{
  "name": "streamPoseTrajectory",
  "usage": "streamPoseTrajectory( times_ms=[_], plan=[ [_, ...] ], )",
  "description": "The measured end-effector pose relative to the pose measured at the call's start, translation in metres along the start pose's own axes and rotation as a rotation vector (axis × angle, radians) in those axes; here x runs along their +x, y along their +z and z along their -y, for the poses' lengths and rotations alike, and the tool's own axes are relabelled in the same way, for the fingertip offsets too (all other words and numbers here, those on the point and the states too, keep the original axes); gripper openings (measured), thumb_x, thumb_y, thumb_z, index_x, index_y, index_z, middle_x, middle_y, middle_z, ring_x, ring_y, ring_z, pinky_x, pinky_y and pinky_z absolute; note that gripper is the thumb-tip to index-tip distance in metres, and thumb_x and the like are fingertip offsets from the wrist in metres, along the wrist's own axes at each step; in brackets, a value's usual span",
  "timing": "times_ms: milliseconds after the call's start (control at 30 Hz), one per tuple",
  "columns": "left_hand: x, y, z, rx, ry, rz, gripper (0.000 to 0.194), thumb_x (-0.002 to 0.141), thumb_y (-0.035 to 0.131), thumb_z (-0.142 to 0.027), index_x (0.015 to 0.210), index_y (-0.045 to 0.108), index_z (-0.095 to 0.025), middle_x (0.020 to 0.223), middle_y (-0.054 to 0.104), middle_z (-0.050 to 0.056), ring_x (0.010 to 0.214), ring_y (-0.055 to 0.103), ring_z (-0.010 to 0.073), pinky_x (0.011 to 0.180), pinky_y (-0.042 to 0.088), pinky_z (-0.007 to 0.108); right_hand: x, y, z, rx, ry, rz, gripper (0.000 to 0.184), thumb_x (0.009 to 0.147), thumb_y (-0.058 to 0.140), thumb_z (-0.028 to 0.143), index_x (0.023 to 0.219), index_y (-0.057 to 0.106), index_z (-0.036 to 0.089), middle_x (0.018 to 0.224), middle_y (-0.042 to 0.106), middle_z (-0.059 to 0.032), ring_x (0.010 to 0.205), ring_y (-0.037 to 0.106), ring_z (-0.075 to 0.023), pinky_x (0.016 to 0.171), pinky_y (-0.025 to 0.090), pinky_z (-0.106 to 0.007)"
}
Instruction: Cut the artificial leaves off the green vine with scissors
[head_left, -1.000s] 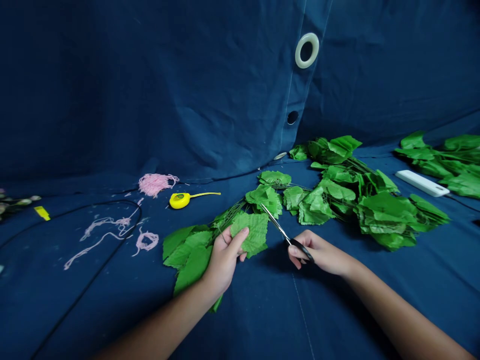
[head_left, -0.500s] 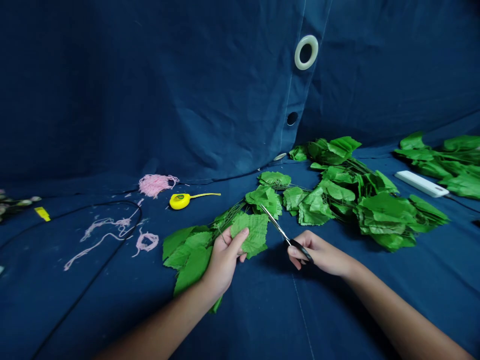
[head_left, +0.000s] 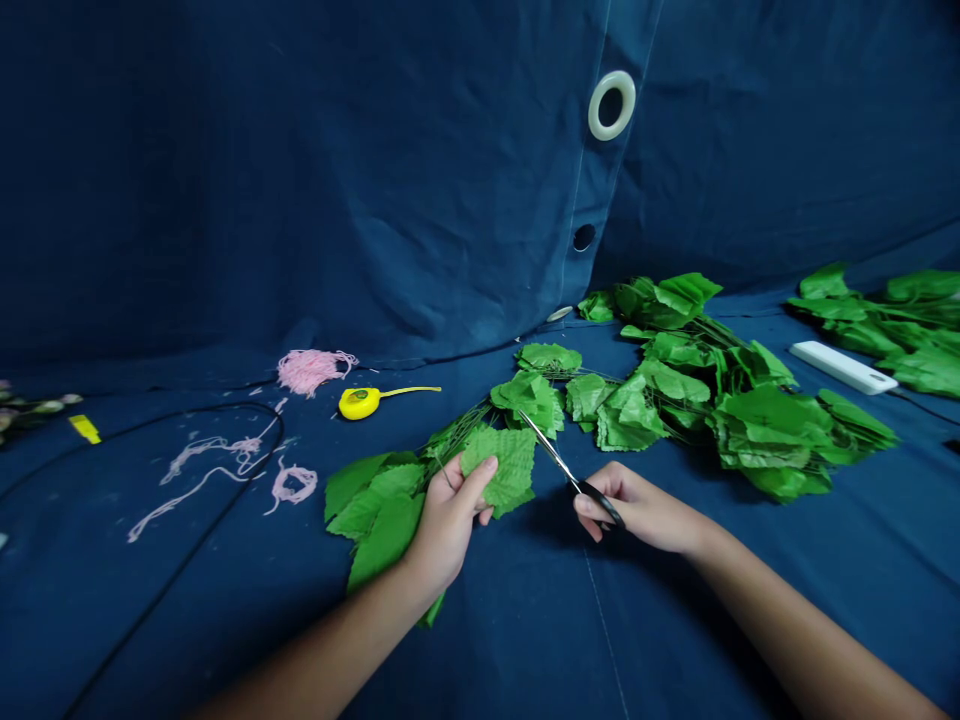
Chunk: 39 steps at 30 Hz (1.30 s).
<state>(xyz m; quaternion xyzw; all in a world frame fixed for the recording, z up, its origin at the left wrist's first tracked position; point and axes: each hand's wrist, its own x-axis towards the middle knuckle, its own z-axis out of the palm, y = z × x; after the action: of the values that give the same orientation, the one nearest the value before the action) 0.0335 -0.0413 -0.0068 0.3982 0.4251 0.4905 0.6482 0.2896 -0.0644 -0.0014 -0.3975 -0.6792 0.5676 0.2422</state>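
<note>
**Left hand** (head_left: 448, 525): pinching a serrated green artificial leaf (head_left: 501, 470) between thumb and fingers, holding it up over the near end of a wire-stemmed leaf garland (head_left: 634, 410), with the fingers closed on the leaf.

**Right hand** (head_left: 634, 505): closed around the black handles of a pair of steel scissors (head_left: 559, 462), pointing the narrowly parted or shut blades (hard to tell which) up and left past the held leaf, toward the leaves and thin dark stems beyond.

**Setting**: the garland is spreading across a blue canvas sheet (head_left: 675, 590), which is rising behind into a hanging panel with a white ring grommet (head_left: 611, 105). A second leaf heap (head_left: 915, 330) is lying at far right, beside a white power strip (head_left: 844, 367). At left are a pink yarn tuft (head_left: 311, 370), loose pink threads (head_left: 225, 462), a yellow tape measure (head_left: 360, 402) and a black cable (head_left: 187, 438).

**Condition risks**: the blades are working close to neighbouring leaves, so a misjudged closure could snip the wrong one. Wire stems could deflect the blades or nick their edges. The left fingers are near the cutting line, and a slipping leaf could bring them closer. Hard pulling could tear the leaf's thin fabric.
</note>
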Motion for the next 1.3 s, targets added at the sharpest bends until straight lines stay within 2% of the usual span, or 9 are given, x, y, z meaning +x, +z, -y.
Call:
streamPoseTrajectory(
  times_ms=[500,900,1300],
  plan=[
    [0.0009,-0.0023,0.0021,0.023,0.004,0.007,0.034,0.082,0.080,-0.042,0.098,0.061,-0.018,0.075,0.052,-0.004,0.055,0.041,0.0065,0.046,0.038,0.018,-0.0009,-0.0010,0.0011,-0.014,-0.009,0.002,0.065,0.098,0.055,0.065,0.072,0.069,0.007,0.058,0.042,0.0007,0.056,0.033,-0.0056,0.055,0.022,-0.022],
    [0.0003,-0.0006,0.0006,0.013,0.001,-0.009,0.036,0.079,0.082,-0.043,0.094,0.061,-0.019,0.072,0.051,-0.005,0.054,0.041,0.0066,0.046,0.038,0.018,-0.0009,-0.0019,-0.0001,-0.023,-0.001,0.002,0.066,0.097,0.055,0.066,0.072,0.069,0.007,0.058,0.043,0.0004,0.056,0.034,-0.0057,0.055,0.022,-0.021],
    [0.0000,-0.0002,-0.0001,0.036,0.011,-0.001,0.033,0.084,0.079,-0.040,0.097,0.059,-0.017,0.073,0.050,-0.004,0.055,0.038,0.0059,0.046,0.037,0.018,-0.0012,-0.0008,0.0033,0.000,-0.004,0.003,0.063,0.097,0.057,0.063,0.071,0.069,0.008,0.058,0.044,0.0005,0.056,0.035,-0.0057,0.055,0.023,-0.021]
  ],
)
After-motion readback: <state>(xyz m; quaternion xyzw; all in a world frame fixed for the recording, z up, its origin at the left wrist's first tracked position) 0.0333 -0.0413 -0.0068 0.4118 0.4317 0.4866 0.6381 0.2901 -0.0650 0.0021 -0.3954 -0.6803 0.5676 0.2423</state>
